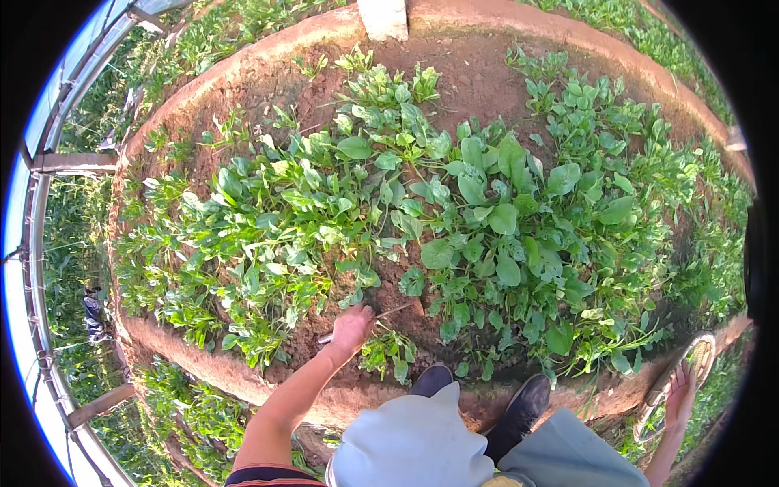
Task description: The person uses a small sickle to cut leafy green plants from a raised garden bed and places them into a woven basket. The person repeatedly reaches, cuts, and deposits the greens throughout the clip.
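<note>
My left hand (354, 329) is closed around a thin-shafted hand tool (395, 311), low over bare soil between leafy plants. The tool's far end, probably a small hoe blade, touches or nearly touches the brown earth; its exact shape is unclear. Just below that hand grows a small leafy clump (388, 352). At the far right, my right hand (679, 392) holds the side of a round woven basket (703, 359), which is tilted nearly on edge. Most of the basket's inside is hidden. Broad-leaved green plants (505, 219) fill the bed before me, some with holes in their leaves.
My dark shoes (528, 399) stand at the bed's near edge. An earthen ridge (243, 55) curves around the bed, with a pale post (383, 18) at its far side. A metal-framed greenhouse wall (39, 231) runs along the left. More plants (207, 414) grow beyond the ridge.
</note>
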`<state>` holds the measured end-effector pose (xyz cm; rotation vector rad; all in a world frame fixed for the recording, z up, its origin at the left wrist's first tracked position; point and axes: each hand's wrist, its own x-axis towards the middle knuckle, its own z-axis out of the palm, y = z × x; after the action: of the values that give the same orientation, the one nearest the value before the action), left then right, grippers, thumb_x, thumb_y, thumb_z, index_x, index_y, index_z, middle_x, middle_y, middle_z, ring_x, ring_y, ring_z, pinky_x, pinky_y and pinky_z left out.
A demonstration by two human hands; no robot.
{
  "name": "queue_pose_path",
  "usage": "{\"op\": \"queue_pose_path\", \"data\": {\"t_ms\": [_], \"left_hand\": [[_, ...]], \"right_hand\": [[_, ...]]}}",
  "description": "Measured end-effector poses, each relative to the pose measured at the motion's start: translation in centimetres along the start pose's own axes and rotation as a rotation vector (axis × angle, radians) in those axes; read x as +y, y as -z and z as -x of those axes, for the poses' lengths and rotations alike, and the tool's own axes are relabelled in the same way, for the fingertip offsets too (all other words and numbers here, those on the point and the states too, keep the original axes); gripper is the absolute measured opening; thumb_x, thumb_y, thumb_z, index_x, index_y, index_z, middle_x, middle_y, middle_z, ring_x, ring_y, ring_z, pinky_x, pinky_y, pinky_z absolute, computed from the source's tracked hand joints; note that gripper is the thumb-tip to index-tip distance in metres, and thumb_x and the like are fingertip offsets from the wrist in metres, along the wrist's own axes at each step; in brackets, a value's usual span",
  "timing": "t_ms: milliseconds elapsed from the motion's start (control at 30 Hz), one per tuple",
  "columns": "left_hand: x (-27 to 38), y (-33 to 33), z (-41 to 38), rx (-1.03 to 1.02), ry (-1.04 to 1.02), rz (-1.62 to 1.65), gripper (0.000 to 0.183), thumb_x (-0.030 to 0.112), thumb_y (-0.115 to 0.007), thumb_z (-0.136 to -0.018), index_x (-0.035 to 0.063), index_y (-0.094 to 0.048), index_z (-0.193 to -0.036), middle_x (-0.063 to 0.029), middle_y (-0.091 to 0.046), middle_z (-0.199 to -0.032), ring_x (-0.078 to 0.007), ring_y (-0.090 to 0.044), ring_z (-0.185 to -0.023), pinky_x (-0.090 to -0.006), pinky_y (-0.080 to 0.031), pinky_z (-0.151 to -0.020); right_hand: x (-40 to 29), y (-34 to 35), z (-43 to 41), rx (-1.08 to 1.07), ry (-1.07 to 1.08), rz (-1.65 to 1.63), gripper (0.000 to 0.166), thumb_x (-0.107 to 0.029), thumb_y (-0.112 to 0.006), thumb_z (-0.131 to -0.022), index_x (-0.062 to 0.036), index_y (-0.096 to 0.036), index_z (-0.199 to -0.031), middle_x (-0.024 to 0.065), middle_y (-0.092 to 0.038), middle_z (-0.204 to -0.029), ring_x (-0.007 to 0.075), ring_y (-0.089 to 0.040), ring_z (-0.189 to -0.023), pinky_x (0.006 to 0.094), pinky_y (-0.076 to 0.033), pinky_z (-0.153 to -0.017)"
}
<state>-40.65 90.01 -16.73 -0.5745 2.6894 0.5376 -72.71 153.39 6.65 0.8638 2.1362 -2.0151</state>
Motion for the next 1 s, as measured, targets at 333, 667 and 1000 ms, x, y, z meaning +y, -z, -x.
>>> {"op": "queue_pose_path", "data": {"t_ms": [333,667,1000], "left_hand": [[1.7,7.9,3.2,0.218,-0.099,0.271,0.015,0.013,-0.064,-0.081,0.0071,-0.053,-0.09,-0.0103,-0.056,-0.08,-0.031,-0.059,-0.067,-0.0396,-0.049,-0.057],[13.7,12.6,0.8,0.18,-0.035,1.313,0.011,0.001,-0.062,-0.085,-0.0003,-0.053,-0.09,-0.003,-0.058,-0.082,-0.0086,-0.06,-0.067,-0.0215,-0.051,-0.057],[15.0,8.7,0.7,0.049,0.168,1.373,0.011,0.009,-0.058,-0.09,-0.0026,-0.057,-0.09,-0.0043,-0.061,-0.076,-0.0088,-0.058,-0.065,-0.0226,-0.049,-0.058]], "right_hand": [[-9.0,-22.0,9.1,-0.664,0.216,0.94,0.034,-0.036,-0.057,-0.09,-0.0031,-0.057,-0.099,0.0072,-0.063,-0.072,0.0116,-0.061,-0.059,0.0218,-0.05,-0.051],[7.6,-35.3,18.9,-1.464,0.155,0.931,0.042,-0.03,-0.065,-0.085,0.0009,-0.056,-0.112,0.0168,-0.064,-0.104,0.0248,-0.062,-0.096,0.0361,-0.049,-0.086],[18.4,-30.1,21.2,-1.296,-0.108,0.687,0.017,-0.015,-0.051,-0.092,0.001,-0.057,-0.097,0.0088,-0.06,-0.073,0.0146,-0.057,-0.065,0.0281,-0.047,-0.062]]}}
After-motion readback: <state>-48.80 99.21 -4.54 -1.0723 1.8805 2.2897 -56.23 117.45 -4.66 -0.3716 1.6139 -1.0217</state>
